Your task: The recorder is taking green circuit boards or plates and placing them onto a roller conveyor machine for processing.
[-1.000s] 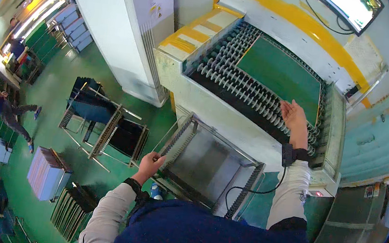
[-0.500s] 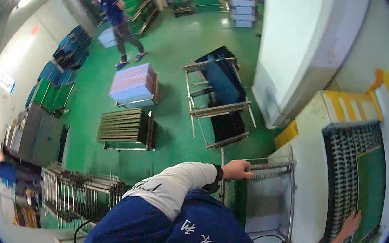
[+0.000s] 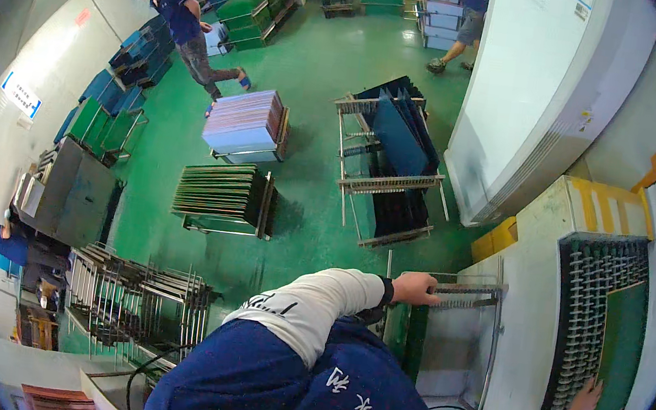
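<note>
My left hand (image 3: 416,289) rests on the slotted top rail of a metal rack (image 3: 466,294), its fingers curled over the rail. Farther right, my right hand (image 3: 586,401) lies at the left edge of a flat green panel (image 3: 622,348), fingers stretched along it. This panel sits on the dark rollers of a conveyor (image 3: 580,285) set in a pale machine body (image 3: 532,312). Between the two hands is the rack's open frame, with a pale surface behind it. The undersides of my fingers are hidden.
Ahead on the green floor stand a rack with dark blue panels (image 3: 402,136), a rack of upright boards (image 3: 218,196) and a stack with blue sides (image 3: 243,129). Empty metal racks (image 3: 128,299) are at left. A white cabinet (image 3: 533,99) rises at right. Several people are around.
The view has shifted slightly. A person at the far left has stepped, and another person's legs have appeared beside the white cabinet. Both my hands stay on the rack and the panel.
</note>
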Demonstrator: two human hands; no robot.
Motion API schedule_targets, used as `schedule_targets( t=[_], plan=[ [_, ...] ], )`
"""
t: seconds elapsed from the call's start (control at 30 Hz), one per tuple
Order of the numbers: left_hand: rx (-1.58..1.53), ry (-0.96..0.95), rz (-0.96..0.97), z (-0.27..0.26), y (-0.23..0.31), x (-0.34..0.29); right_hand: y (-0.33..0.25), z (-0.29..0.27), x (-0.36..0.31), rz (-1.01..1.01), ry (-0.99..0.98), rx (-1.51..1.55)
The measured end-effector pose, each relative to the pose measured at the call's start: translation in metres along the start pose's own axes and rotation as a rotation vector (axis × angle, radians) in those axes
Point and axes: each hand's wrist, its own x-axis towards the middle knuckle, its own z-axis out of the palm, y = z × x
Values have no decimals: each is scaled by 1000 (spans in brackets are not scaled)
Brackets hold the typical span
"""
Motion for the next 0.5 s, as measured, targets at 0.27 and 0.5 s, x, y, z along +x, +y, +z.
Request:
schedule_targets(
  t=[0.27,0.5],
  plan=[
    [11,-67,-33,-11,1,-10,-144,-54,-152,-392,44,751],
    [-29,-99,-32,-19,11,-12,-232,3,-328,-576,-701,910]
  ],
)
